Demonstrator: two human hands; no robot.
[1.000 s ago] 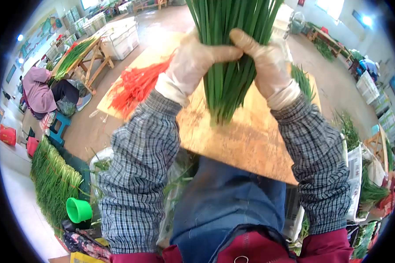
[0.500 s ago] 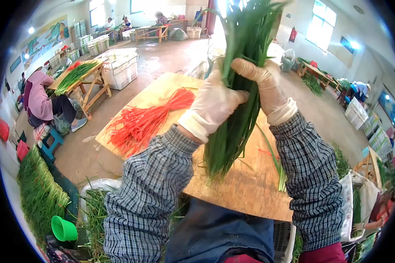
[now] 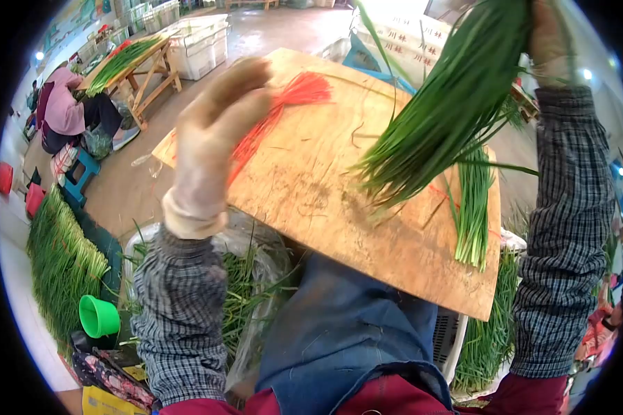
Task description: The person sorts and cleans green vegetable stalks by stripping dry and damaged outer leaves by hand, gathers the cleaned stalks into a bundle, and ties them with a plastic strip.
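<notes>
Right hand (image 3: 551,40) seemingly grips green stalks (image 3: 457,104), left hand (image 3: 218,121) half-open

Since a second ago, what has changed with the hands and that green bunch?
The left hand has let go of the green bunch and moved left, toward the red strips. The right hand alone now holds the bunch, which has swung right and tilted. The red strips still lie on the wooden board.
</notes>
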